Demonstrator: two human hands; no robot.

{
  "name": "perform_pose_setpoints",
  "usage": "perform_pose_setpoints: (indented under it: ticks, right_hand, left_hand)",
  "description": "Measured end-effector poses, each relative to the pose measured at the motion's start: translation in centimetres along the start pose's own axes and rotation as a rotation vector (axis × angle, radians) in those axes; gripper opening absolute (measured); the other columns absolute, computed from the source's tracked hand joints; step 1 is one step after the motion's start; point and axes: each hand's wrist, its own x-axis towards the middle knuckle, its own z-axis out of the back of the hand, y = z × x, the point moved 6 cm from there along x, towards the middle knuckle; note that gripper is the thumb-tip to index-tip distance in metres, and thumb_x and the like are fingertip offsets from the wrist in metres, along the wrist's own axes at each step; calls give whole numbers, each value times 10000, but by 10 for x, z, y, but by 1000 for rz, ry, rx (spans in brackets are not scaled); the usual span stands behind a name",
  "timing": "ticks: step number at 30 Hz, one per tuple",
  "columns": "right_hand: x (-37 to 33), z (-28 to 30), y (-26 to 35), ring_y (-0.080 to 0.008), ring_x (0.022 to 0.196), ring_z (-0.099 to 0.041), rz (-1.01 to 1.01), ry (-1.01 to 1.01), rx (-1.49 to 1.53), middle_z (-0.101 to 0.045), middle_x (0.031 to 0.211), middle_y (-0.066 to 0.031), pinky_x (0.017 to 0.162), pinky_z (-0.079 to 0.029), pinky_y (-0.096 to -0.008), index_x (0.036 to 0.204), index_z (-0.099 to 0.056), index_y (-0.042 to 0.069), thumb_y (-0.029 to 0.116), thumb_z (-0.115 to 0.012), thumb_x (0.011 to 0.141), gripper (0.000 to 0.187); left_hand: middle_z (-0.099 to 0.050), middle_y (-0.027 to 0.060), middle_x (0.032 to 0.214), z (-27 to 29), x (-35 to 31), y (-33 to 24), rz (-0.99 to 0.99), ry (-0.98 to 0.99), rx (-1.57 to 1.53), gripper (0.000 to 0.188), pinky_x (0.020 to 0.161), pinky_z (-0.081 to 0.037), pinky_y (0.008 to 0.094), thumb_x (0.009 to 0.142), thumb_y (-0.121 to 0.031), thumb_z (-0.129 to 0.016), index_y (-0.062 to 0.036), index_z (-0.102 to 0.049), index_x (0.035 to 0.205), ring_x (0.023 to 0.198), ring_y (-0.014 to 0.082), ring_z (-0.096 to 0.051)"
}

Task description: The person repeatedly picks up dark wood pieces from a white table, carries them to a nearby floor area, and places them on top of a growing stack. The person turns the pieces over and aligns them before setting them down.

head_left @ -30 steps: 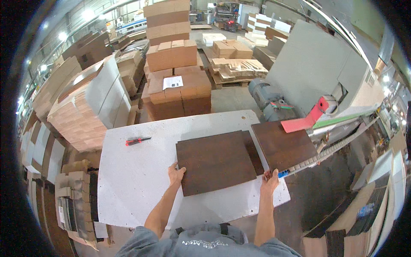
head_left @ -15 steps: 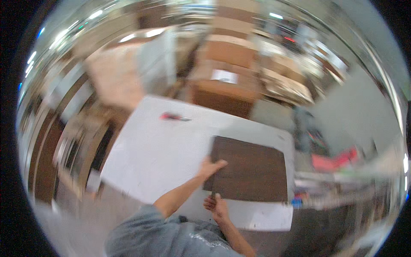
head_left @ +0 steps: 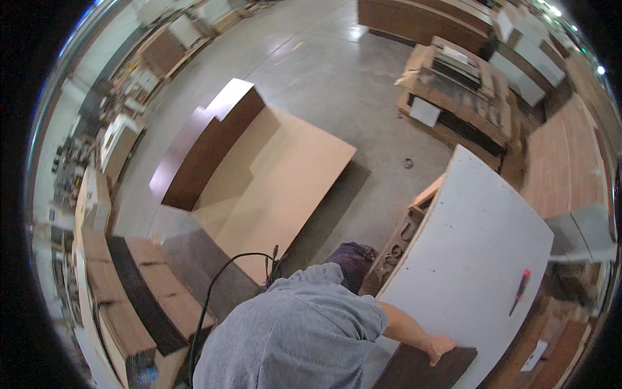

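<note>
My left hand [head_left: 440, 348] is at the edge of a dark brown panel [head_left: 421, 371], its thumb over the face and the fingers along the edge. The panel lies on a large white-topped worktable [head_left: 460, 240] and is cut off by the lower rim of the view. Farther along the same tabletop lies a screwdriver [head_left: 520, 292] with a red and black handle, apart from my hand. My right hand is out of view.
To the left stands a large beige panel [head_left: 278, 175] with a brown upright board [head_left: 217, 152]. A black cable [head_left: 210, 285] loops beside my back. Stacked brown boards [head_left: 139, 285] stand lower left. A loaded pallet [head_left: 460, 91] sits beyond the table.
The view has swung strongly left, bringing the beige panel and floor into sight. My right hand has left the picture. My left hand stays at the brown panel's edge.
</note>
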Motion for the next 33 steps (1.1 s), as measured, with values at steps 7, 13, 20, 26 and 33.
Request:
perform_pose_setpoints:
  ticks: [7, 13, 20, 26, 33]
  right_hand:
    - [19, 2, -13, -295, 894, -652, -34, -6, -75, -670, 1075, -185, 775, -548, -424, 1211, -610, -60, 347, -702, 886, 529]
    - [2, 59, -22, -298, 911, -644, -71, -132, -76, -663, 1096, -186, 790, -543, -421, 1210, -611, -67, 343, -721, 875, 541]
    - [-20, 123, -12, -359, 1113, -575, 71, -101, -80, -580, 1261, -225, 920, -487, -478, 1324, -503, -94, 415, -739, 861, 727]
    - [-8, 24, 36, -288, 1062, -606, 192, 25, -349, -645, 1169, -185, 936, -470, -390, 1238, -581, -70, 430, -813, 769, 724]
    - [17, -55, 84, -322, 1030, -631, 263, 239, -466, -655, 1127, -207, 907, -483, -413, 1190, -595, -55, 429, -812, 746, 692]
  left_hand:
    - [-641, 210, 1043, 5, -8, 2, 101, 49, 58, 833, 846, -509, 458, 449, -190, -899, 7, -521, 1164, 1036, 400, -614]
    - [-624, 267, 996, -3, -11, 38, -139, -48, 139, 736, 786, -504, 478, 441, -243, -828, 63, -563, 1056, 947, 444, -608]
    - [-552, 237, 1236, 173, -201, 30, 268, -290, 82, 826, 993, -443, 464, 649, -431, -826, 23, -535, 1275, 1180, 369, -518]
    - [-621, 225, 1219, 258, -315, 47, 536, -615, -134, 806, 1010, -474, 401, 656, -322, -900, 81, -543, 1256, 1145, 302, -600]
    - [-640, 250, 1132, 297, -333, 90, 503, -611, -968, 630, 898, -567, 472, 747, -191, -833, 104, -549, 1226, 979, 336, -677]
